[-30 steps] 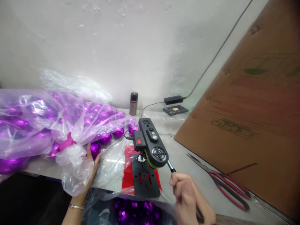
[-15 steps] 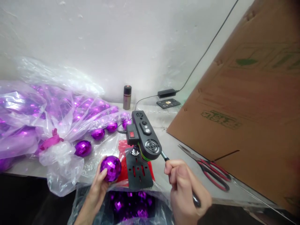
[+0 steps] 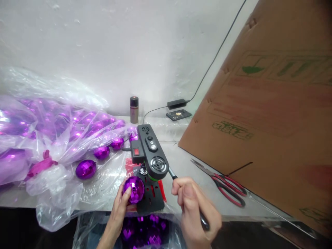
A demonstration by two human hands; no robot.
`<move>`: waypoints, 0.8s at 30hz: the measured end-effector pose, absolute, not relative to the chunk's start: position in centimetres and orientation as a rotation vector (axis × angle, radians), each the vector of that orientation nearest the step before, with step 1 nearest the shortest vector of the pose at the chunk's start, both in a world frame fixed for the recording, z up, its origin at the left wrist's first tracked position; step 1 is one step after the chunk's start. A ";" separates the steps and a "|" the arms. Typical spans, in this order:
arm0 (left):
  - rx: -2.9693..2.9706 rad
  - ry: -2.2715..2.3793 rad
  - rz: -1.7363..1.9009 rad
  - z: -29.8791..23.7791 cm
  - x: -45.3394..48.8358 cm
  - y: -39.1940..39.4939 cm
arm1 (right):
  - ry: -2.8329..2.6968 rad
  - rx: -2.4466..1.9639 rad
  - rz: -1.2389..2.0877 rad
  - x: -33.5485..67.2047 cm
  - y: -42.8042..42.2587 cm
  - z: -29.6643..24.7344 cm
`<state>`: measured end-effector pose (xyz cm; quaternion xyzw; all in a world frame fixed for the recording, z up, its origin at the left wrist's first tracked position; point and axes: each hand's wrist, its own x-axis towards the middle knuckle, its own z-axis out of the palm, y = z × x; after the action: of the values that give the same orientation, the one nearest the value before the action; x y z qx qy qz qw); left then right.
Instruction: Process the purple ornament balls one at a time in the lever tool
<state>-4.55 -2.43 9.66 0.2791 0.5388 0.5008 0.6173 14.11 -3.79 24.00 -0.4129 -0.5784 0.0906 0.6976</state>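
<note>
A shiny purple faceted ball (image 3: 134, 190) is in my left hand (image 3: 118, 211), fingers and thumb around its left side. It overlaps the left part of a slotted black metal plate (image 3: 153, 204); I cannot tell whether they touch. My right hand (image 3: 194, 211) is wrapped round a black handle (image 3: 204, 221) with a metal shaft. That shaft reaches the near end of a black device (image 3: 153, 152) with round grilles, standing above the plate. Whether the shaft joins the device is hidden. A box with a red switch (image 3: 136, 151) sits at the device's left side.
Bagged purple balls (image 3: 64, 121) fill the left, with loose balls (image 3: 101, 152) beside them. Below the table edge, an open plastic bag (image 3: 88, 228) holds more. Red-handled scissors (image 3: 228, 188) lie right, before a large cardboard box (image 3: 246, 114). A phone (image 3: 178, 114) and bottle (image 3: 134, 110) stand behind.
My left hand has carried the purple ball rightward, from beside the black plate to in front of its left part. My right hand keeps its grip on the handle. The whole view has shifted slightly.
</note>
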 end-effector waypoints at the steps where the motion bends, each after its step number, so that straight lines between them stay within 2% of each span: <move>1: 0.603 1.251 1.138 9.8 -4.5 -2.5 | -1.291 -0.931 0.214 14.1 -3.9 24.0; 9: 0.570 1.243 1.191 10.8 -3.8 -2.8 | -1.299 -0.932 0.204 14.0 -3.7 24.3; 14: 0.939 1.431 1.124 8.8 -4.7 -1.8 | -1.318 -0.942 0.225 14.0 -3.5 25.7; 24: 1.425 1.512 1.099 7.7 -3.3 -1.3 | -1.341 -0.890 0.180 14.0 -3.1 25.6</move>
<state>-3.27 -1.27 7.74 0.5595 0.5938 0.4314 0.3852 14.03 -3.07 25.65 -0.3979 -0.5997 0.0803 0.6896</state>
